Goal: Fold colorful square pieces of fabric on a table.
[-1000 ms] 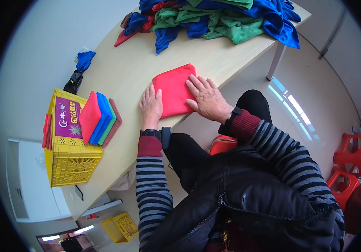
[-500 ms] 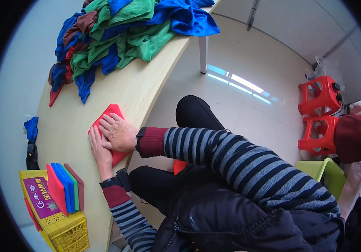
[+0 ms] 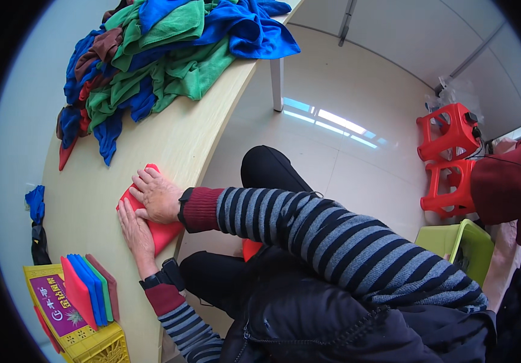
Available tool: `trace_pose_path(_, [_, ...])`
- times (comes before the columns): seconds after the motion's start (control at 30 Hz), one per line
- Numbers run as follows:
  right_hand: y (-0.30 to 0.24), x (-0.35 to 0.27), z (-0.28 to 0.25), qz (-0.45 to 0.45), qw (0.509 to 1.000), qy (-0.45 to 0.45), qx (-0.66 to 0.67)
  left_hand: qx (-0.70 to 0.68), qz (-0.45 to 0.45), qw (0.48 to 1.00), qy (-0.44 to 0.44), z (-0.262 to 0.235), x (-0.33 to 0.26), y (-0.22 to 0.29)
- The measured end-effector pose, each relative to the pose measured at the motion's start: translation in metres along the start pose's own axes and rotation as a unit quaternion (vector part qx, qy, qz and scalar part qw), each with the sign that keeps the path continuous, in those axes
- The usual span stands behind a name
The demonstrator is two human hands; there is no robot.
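A folded red cloth (image 3: pixel 164 235) lies flat on the pale wooden table (image 3: pixel 100 213) near its right edge. Both palms press down on it. My left hand (image 3: pixel 137 237) rests along its left side, fingers stretched toward the far end. Across the far part lies my right hand (image 3: pixel 157 196), fingers spread, its thumb close to the left hand. Parts of the cloth are hidden beneath the hands.
At the table's far end is a loose pile of blue, green, brown and red cloths (image 3: pixel 181 72). Near left, folded cloths (image 3: pixel 94 290) stand upright in a yellow basket (image 3: pixel 94 346). Red stools (image 3: pixel 448 136) and a green bin (image 3: pixel 454 242) stand right.
The view has shifted slightly, so the scene sits lower and further left. Both hands stay on the red cloth, the right one lying a little differently over its far end.
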State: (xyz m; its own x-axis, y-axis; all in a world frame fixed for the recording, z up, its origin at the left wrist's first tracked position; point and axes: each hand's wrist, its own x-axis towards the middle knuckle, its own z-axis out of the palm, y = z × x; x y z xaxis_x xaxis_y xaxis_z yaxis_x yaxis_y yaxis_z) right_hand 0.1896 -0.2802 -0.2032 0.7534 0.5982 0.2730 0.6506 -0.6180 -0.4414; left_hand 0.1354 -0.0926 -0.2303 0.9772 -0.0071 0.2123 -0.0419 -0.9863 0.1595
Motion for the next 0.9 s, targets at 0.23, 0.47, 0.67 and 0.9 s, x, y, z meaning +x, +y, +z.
trace_pose_path(0.23, [0.006,-0.005,0.003,0.012,0.999,0.026,-0.023,0.005,-0.047,0.999,-0.018,-0.005,0.003,0.019])
trace_pose_path(0.47, [0.016,-0.016,-0.006,0.005,0.999,0.031,-0.031,-0.018,-0.066,0.998,0.010,-0.012,-0.011,0.015])
trace_pose_path(0.67, [0.038,-0.025,0.000,0.023,0.993,0.062,-0.100,-0.026,-0.105,0.994,0.007,-0.018,-0.016,0.014])
trace_pose_path(0.9, [0.028,-0.028,-0.026,0.035,0.998,0.013,-0.056,-0.037,-0.141,0.989,0.008,-0.026,-0.037,0.001])
